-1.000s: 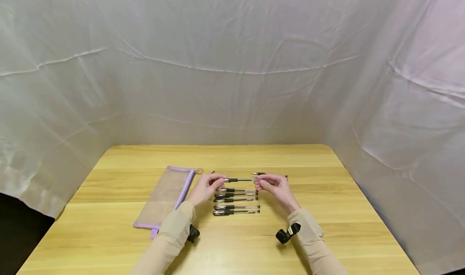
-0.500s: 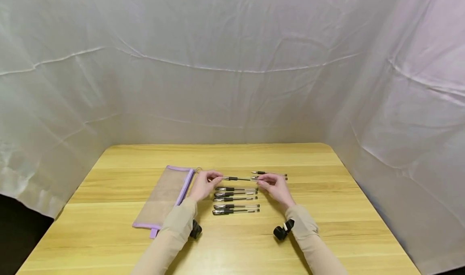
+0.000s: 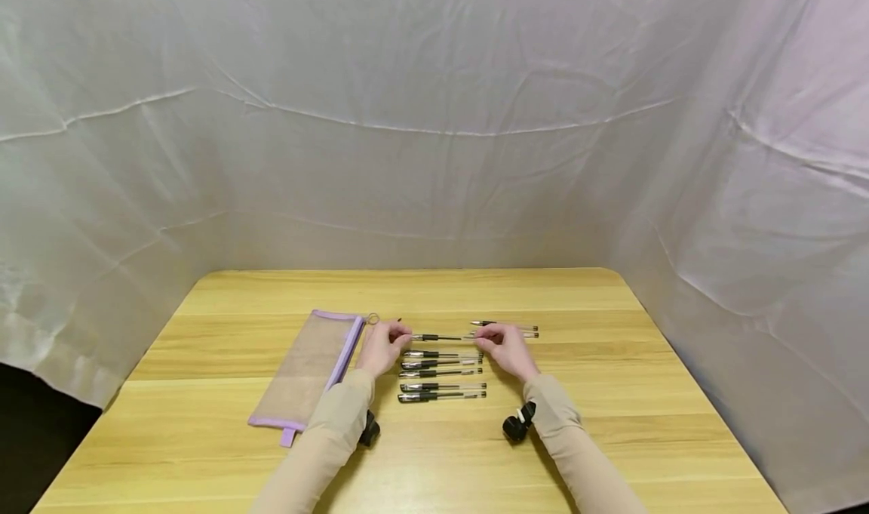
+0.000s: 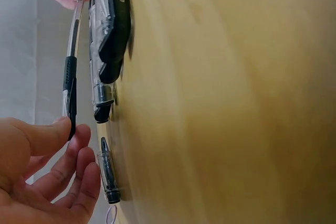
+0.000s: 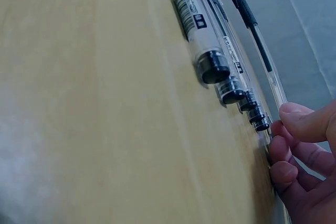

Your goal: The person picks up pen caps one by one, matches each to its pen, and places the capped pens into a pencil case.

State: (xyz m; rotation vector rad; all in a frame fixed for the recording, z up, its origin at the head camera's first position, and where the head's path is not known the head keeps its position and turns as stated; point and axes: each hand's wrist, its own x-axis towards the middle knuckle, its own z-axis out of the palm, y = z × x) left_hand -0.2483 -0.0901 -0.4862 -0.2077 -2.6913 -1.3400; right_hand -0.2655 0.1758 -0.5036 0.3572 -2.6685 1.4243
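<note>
A clear gel pen with a black grip (image 3: pixel 434 337) is held level between the two hands, behind a row of similar pens. My left hand (image 3: pixel 382 348) pinches its capped end between thumb and fingers; the cap's black clip (image 4: pixel 73 100) shows in the left wrist view. At the other end, my right hand (image 3: pixel 509 352) pinches the clear barrel (image 5: pixel 275 87). Several capped gel pens (image 3: pixel 441 396) lie side by side just in front of the held one. A loose clear pen cap (image 4: pixel 108 174) lies on the table near my left fingers.
A mesh pouch with purple edging (image 3: pixel 308 370) and a zip lies left of the pens, partly covered by my left forearm. Behind my right hand lie two more pens; the farther one (image 3: pixel 504 325) has its tip bare. Grey cloth (image 3: pixel 434 182) surrounds the wooden table (image 3: pixel 448 461).
Both hands have shifted slightly left with the pen, keeping their pinch on its two ends. The row of pens and the pouch have stayed put.
</note>
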